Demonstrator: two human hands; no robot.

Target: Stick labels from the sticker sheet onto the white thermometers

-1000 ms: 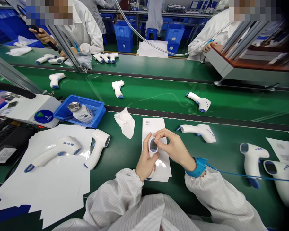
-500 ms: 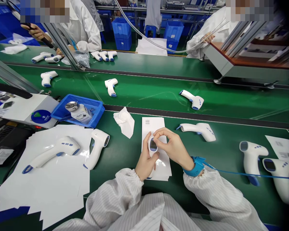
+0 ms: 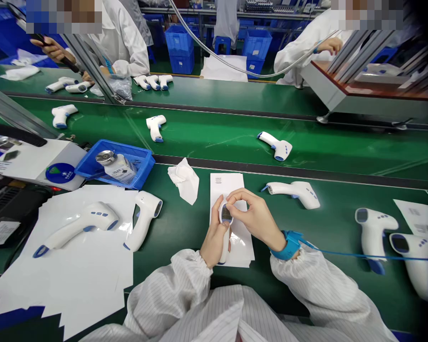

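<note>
A white handheld infrared thermometer (image 3: 224, 248) stands between my hands, its dark display facing up at me. My left hand (image 3: 213, 241) is wrapped around its body from the left, thumb just below the display. From the right, my right hand (image 3: 258, 219) pinches at the upper edge of the display with thumb and forefinger; any small piece between these fingertips is too small to make out. A blue wrist strap (image 3: 287, 245) with a cord circles my right wrist. Beneath the thermometer lies a stack of white sheets (image 3: 242, 254).
More thermometers lie on the bench, left (image 3: 142, 221) and right (image 3: 294, 194), and on the green conveyor belt (image 3: 207, 137). At left are a blue tray (image 3: 148, 168) holding a bottle (image 3: 119, 167) and white paper (image 3: 92, 285). A crumpled tissue (image 3: 185, 180) lies nearby. Two co-workers sit opposite.
The thermometers on the belt have shifted left. My left thumb has moved slightly, showing more of the handle. The co-worker's hand at right has moved farther right.
</note>
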